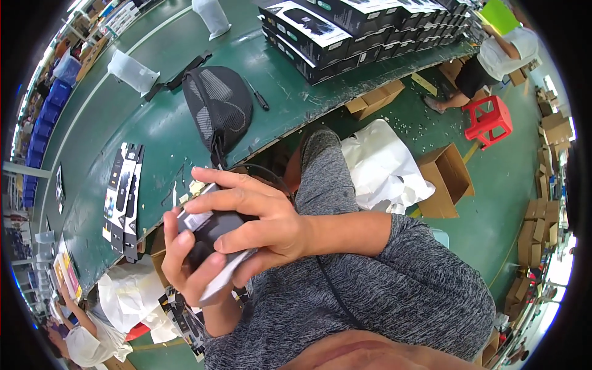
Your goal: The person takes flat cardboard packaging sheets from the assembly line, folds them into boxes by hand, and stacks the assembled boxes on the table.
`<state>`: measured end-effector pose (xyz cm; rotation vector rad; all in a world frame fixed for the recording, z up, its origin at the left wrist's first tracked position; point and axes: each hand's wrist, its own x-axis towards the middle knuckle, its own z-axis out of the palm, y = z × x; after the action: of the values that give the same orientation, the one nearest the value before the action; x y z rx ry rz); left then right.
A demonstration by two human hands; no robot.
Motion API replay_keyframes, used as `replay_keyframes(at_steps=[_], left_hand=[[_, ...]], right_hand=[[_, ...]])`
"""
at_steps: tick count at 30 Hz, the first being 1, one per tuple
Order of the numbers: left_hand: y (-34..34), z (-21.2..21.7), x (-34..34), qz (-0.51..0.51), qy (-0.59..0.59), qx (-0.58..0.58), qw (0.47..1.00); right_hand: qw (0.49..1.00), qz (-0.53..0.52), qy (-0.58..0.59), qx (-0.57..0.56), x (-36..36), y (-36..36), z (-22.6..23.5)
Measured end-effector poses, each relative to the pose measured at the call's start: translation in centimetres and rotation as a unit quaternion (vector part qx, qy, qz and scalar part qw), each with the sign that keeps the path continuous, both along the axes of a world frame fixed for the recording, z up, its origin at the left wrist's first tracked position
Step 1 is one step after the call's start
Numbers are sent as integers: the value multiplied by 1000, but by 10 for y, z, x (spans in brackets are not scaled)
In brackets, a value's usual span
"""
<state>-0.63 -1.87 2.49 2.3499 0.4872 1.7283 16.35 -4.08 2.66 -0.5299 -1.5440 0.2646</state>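
Carton [216,229], dark with a pale lower face, is held between both hands, just off the near edge of the table [161,132]. Left hand [188,271]: grip curled around one side. Right hand [276,225]: grip spread across the top. Assessed risks: uneven finger pressure could crease it; a slackened grip could drop it, unsupported by the table.
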Motion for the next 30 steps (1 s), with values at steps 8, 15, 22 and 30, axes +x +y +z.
replay_keyframes(at_steps=[8, 15, 22, 30], left_hand=[[2, -6, 6, -105, -72, -28, 992], [-5, -5, -5, -53, -26, -56, 997], [-18, 24, -20, -108, -12, -580, 808], [18, 13, -33, -29, 189, -135, 972]], right_hand=[[999, 10, 42, -18, 0, -3, -3], [999, 24, 43, 18, 4, -7, 1], [980, 160, 116, -11, -8, -2, -2], [744, 339, 379, -434, -30, -14, -20]])
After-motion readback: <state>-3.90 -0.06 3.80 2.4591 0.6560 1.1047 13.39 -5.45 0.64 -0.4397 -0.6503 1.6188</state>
